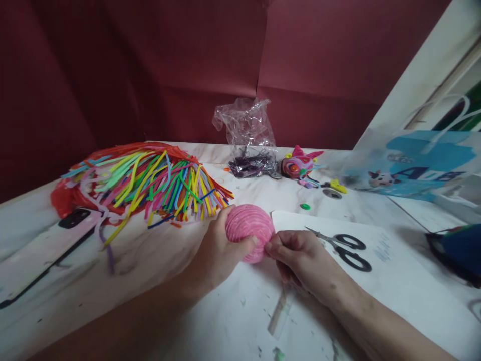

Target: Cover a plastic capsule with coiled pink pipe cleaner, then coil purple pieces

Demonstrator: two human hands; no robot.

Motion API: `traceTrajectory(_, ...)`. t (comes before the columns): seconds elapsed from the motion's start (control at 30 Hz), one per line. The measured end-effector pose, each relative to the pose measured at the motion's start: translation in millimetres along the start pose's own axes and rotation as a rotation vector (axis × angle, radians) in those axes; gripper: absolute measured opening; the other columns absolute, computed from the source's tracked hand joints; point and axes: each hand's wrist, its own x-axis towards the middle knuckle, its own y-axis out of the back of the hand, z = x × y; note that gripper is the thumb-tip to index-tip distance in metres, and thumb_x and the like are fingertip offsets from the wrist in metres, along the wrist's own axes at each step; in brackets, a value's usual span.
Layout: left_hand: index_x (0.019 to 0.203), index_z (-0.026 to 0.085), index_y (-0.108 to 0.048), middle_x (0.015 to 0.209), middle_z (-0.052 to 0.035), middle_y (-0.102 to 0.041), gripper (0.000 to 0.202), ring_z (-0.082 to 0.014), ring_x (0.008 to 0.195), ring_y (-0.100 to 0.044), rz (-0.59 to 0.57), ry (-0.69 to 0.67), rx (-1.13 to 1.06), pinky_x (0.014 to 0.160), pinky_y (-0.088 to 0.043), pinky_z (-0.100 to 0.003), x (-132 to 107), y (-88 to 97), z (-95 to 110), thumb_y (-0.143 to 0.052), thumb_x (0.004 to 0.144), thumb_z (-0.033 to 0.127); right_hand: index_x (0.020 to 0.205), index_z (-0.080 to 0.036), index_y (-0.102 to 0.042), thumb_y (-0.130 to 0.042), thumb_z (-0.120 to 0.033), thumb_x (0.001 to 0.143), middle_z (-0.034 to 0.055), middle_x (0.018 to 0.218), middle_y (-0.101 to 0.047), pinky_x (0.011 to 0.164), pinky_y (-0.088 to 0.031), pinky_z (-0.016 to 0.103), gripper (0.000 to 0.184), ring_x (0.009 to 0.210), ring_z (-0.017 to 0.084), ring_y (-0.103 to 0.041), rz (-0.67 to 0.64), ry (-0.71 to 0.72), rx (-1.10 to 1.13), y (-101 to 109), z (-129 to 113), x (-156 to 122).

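Observation:
A pink ball, its surface ridged by strands wound round it, is gripped in my left hand. My left thumb presses on its lower front while the fingers go behind it. At the ball's right side, my right hand is closed in a pinch; whatever lies between its fingertips is too small to make out. Black-handled scissors lie on white paper just right of that hand. Below it is a clear flat strip on the table.
To the left, many coloured pipe cleaners spill from a red bag, beside a phone. Behind stand a clear plastic bag with dark strands and a colourful decorated ball. A blue and white carrier bag stands right.

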Motion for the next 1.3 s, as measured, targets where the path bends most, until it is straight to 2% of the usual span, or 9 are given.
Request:
traceTrajectory(0.2,0.117,0.018,-0.04,0.111,-0.0081,-0.054,0.061,-0.0238,0.101,-0.054,-0.024,-0.004,-0.026,0.084,-0.043,-0.036,-1,0.7,0,-0.068,0.066,0.036,0.054,-0.017,-0.046,-0.047,-0.027,0.08,-0.0054,0.034,-0.044,0.029,-0.019,0.017,0.028,0.025,0.003,-0.03,0.005,0.007,0.012,3,2,1)
traceTrajectory(0.37,0.106,0.015,-0.043,0.104,-0.01,-0.055,0.055,-0.0259,0.097,-0.055,0.01,-0.012,0.112,0.081,-0.044,-0.039,1,2.2,3,-0.069,0.063,0.038,0.053,-0.018,-0.044,-0.049,-0.028,0.079,-0.0055,0.034,-0.044,0.029,-0.019,0.017,0.029,0.025,0.003,-0.03,0.009,0.013,0.021,5,-3,-1)
traceTrajectory(0.6,0.099,0.016,-0.046,0.097,-0.0102,-0.061,0.053,-0.0262,0.088,-0.059,-0.078,0.044,0.064,0.075,-0.046,-0.039,4,5.8,4,-0.066,0.065,0.05,0.051,-0.018,-0.042,-0.054,-0.027,0.074,-0.0072,0.034,-0.04,0.031,-0.019,0.016,0.028,0.028,0.003,-0.027,0.017,0.013,0.055,9,-8,-3)
traceTrajectory(0.7,0.112,0.014,-0.045,0.11,-0.0139,-0.059,0.062,-0.029,0.1,-0.057,-0.102,0.046,0.054,0.084,-0.044,-0.042,6,8.0,4,-0.068,0.064,0.047,0.051,-0.017,-0.043,-0.056,-0.028,0.072,-0.0066,0.034,-0.041,0.031,-0.019,0.016,0.027,0.029,0.003,-0.027,-0.002,0.002,0.076,10,-8,-2)
traceTrajectory(0.8,0.128,0.015,-0.038,0.131,-0.016,-0.047,0.078,-0.0311,0.12,-0.043,-0.137,0.015,0.103,0.099,-0.034,-0.044,8,11.2,6,-0.07,0.061,0.04,0.05,-0.017,-0.044,-0.055,-0.033,0.071,-0.0043,0.034,-0.045,0.031,-0.021,0.017,0.029,0.028,0.004,-0.03,-0.044,-0.011,0.101,11,-6,0)
traceTrajectory(0.87,0.131,0.017,-0.038,0.135,-0.0145,-0.043,0.08,-0.0319,0.125,-0.038,-0.166,-0.008,0.153,0.103,-0.029,-0.045,10,13.6,8,-0.07,0.061,0.039,0.05,-0.017,-0.045,-0.055,-0.036,0.072,-0.003,0.035,-0.047,0.031,-0.021,0.017,0.031,0.028,0.004,-0.031,-0.063,-0.015,0.11,11,-5,0)
traceTrajectory(1.03,0.12,0.02,-0.048,0.111,-0.0085,-0.06,0.066,-0.0303,0.104,-0.055,-0.253,-0.03,0.116,0.089,-0.043,-0.042,13,17.3,13,-0.069,0.059,0.032,0.05,-0.016,-0.046,-0.059,-0.036,0.073,-0.0024,0.036,-0.05,0.031,-0.02,0.016,0.033,0.028,0.003,-0.031,-0.048,-0.017,0.121,10,-5,-2)
traceTrajectory(1.13,0.114,0.018,-0.049,0.102,-0.0066,-0.061,0.058,-0.0265,0.096,-0.058,-0.207,-0.023,0.044,0.083,-0.045,-0.038,12,15.8,13,-0.068,0.061,0.032,0.05,-0.016,-0.047,-0.06,-0.039,0.075,-0.002,0.036,-0.05,0.031,-0.02,0.016,0.036,0.028,0.004,-0.031,-0.011,-0.021,0.135,8,-4,-1)
traceTrajectory(1.3,0.109,0.017,-0.047,0.1,-0.0054,-0.059,0.053,-0.0223,0.092,-0.057,-0.123,0.014,-0.077,0.079,-0.046,-0.033,10,10.0,8,-0.068,0.062,0.029,0.051,-0.016,-0.048,-0.056,-0.043,0.078,-0.0019,0.036,-0.05,0.03,-0.02,0.017,0.039,0.027,0.004,-0.029,-0.008,-0.028,0.153,4,1,1)
